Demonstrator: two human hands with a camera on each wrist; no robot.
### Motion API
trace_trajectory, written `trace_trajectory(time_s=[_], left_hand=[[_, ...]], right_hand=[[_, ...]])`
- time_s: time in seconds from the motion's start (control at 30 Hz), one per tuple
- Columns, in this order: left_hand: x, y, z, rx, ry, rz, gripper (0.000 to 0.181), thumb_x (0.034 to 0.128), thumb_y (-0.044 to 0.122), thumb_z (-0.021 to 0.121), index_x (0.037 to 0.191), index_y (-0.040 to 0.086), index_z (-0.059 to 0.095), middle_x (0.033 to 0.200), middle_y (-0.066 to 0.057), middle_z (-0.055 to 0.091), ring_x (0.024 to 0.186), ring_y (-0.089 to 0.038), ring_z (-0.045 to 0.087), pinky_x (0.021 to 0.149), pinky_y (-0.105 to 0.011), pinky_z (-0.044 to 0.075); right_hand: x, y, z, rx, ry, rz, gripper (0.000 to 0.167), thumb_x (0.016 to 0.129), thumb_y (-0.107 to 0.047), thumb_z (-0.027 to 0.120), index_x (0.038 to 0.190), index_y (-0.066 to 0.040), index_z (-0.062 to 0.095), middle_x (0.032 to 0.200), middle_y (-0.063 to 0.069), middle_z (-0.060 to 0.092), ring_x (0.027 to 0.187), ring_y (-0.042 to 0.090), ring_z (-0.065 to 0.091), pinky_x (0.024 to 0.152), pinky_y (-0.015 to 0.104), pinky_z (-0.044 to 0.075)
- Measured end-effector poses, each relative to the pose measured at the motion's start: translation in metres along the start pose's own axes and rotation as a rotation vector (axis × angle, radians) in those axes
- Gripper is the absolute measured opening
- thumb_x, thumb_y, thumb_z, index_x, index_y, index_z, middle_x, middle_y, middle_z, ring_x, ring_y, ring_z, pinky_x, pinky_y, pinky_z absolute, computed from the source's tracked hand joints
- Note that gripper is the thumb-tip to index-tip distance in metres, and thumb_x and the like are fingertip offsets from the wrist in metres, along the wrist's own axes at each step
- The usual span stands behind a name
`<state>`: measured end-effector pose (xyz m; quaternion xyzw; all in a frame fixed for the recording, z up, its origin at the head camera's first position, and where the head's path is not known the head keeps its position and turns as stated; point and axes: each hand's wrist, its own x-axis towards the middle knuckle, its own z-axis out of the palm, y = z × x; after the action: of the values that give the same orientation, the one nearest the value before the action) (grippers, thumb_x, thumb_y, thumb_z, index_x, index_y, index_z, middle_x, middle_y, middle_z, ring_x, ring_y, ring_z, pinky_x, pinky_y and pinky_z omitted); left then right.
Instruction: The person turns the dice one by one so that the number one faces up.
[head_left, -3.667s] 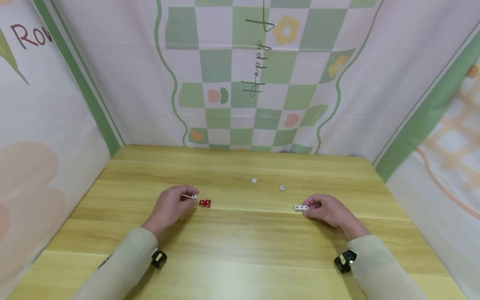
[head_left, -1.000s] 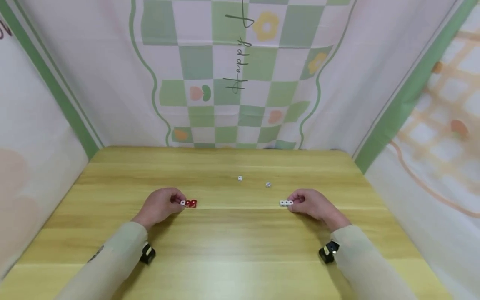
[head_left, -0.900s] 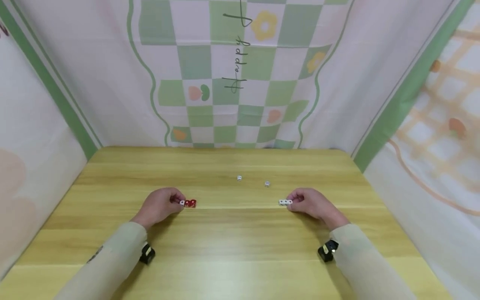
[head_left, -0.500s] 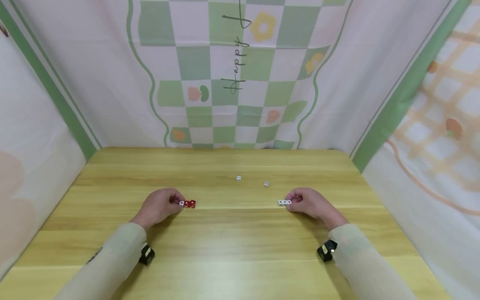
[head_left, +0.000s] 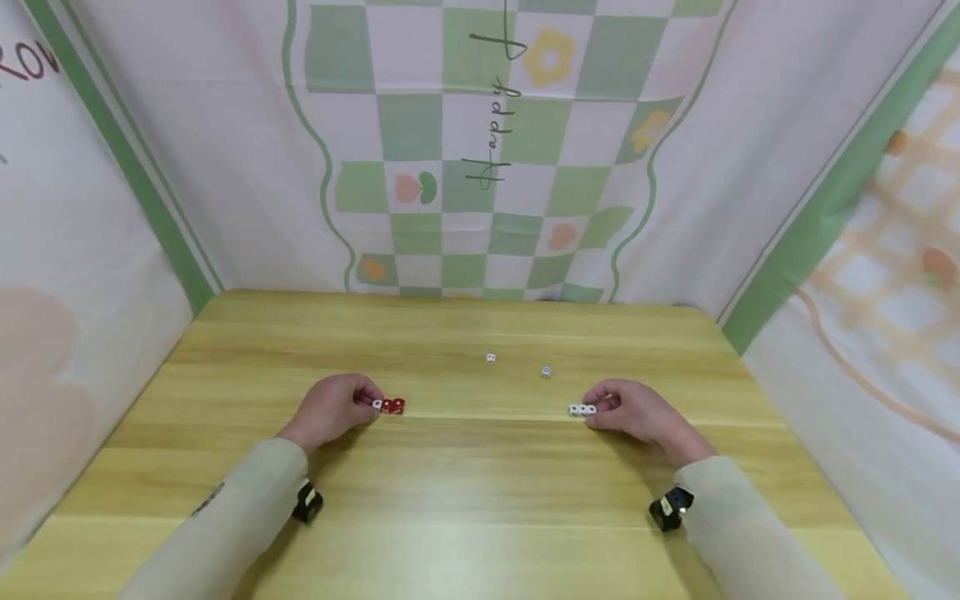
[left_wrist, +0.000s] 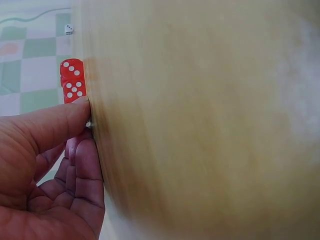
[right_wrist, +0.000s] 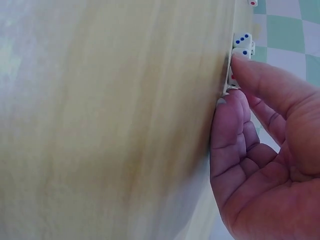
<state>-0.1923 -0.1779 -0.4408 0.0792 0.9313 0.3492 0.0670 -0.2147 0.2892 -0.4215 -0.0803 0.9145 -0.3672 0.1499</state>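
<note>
In the head view my left hand (head_left: pixel 330 410) pinches a white die (head_left: pixel 377 404) at the left end of a short row. Two red dice (head_left: pixel 393 406) sit against its right side on the table. The left wrist view shows those red dice (left_wrist: pixel 73 80) beyond my thumb, which mostly hides the white die. On the other side, my right hand (head_left: pixel 637 410) holds the right end of a line of three white dice (head_left: pixel 577 409). Thumb and fingers cover part of that line in the right wrist view, where a die with blue dots (right_wrist: pixel 242 40) shows beyond the thumb.
Two loose white dice lie farther back on the wooden table (head_left: pixel 465 492): one near the middle (head_left: pixel 491 358), one to its right (head_left: pixel 546 372). Patterned cloth (head_left: pixel 480 208) hangs behind the table and along both sides.
Since the oldest frame, my left hand has brought its white die down against the left side of the red dice. My right hand keeps its grip by the white row. The head view shifts slightly.
</note>
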Motion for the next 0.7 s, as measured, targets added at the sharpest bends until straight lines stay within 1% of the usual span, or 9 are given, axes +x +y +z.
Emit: trace_trajectory(time_s=[0.13,0.23,0.4,0.47,0.6,0.7], left_hand=[[0.002,0.001,0.001,0.0,-0.007,0.005,0.009,0.0892,0.01,0.079,0.096,0.013,0.075,0.089,0.002,0.069,0.079,-0.016,0.057,0.073,-0.032,0.048],[0.002,0.002,0.001,0.005,-0.008,-0.003,0.009,0.0896,0.011,0.079,0.096,0.013,0.075,0.089,0.001,0.069,0.079,-0.017,0.057,0.073,-0.032,0.048],[-0.002,-0.001,-0.002,0.003,-0.01,-0.018,0.009,0.0899,0.011,0.079,0.097,0.013,0.074,0.089,0.001,0.069,0.079,-0.018,0.057,0.072,-0.033,0.048],[-0.002,-0.002,-0.003,-0.001,-0.011,-0.016,0.009,0.09,0.01,0.079,0.097,0.013,0.074,0.089,0.001,0.069,0.079,-0.018,0.056,0.072,-0.033,0.048],[-0.002,-0.002,-0.002,0.0,-0.012,-0.008,0.008,0.0902,0.01,0.078,0.096,0.013,0.074,0.089,0.001,0.068,0.079,-0.018,0.056,0.072,-0.033,0.047],[0.0,0.0,0.0,0.003,-0.013,0.001,0.008,0.0901,0.01,0.078,0.096,0.014,0.074,0.088,0.001,0.068,0.078,-0.018,0.056,0.072,-0.033,0.047]], right_hand=[[-0.003,-0.002,-0.006,0.003,-0.001,0.017,0.037,0.087,-0.015,0.085,0.117,-0.002,0.07,0.099,0.009,0.068,0.086,0.019,0.059,0.071,0.028,0.049],[-0.002,-0.006,-0.009,-0.003,0.002,0.021,0.04,0.087,-0.016,0.084,0.121,0.0,0.069,0.102,0.011,0.069,0.088,0.019,0.062,0.072,0.028,0.052],[0.008,-0.02,-0.014,-0.074,0.018,-0.009,0.038,0.091,-0.016,0.079,0.124,0.0,0.069,0.105,0.011,0.071,0.092,0.02,0.063,0.078,0.032,0.052],[0.012,-0.027,-0.015,-0.105,0.027,-0.024,0.036,0.092,-0.016,0.076,0.124,0.0,0.069,0.105,0.011,0.072,0.093,0.02,0.063,0.08,0.032,0.052],[0.018,-0.039,-0.016,-0.141,0.04,-0.047,0.033,0.094,-0.015,0.073,0.123,0.001,0.069,0.105,0.012,0.072,0.092,0.02,0.065,0.078,0.032,0.053],[0.021,-0.047,-0.016,-0.164,0.043,-0.051,0.032,0.095,-0.014,0.072,0.123,0.002,0.068,0.107,0.014,0.073,0.096,0.023,0.067,0.081,0.037,0.055]])
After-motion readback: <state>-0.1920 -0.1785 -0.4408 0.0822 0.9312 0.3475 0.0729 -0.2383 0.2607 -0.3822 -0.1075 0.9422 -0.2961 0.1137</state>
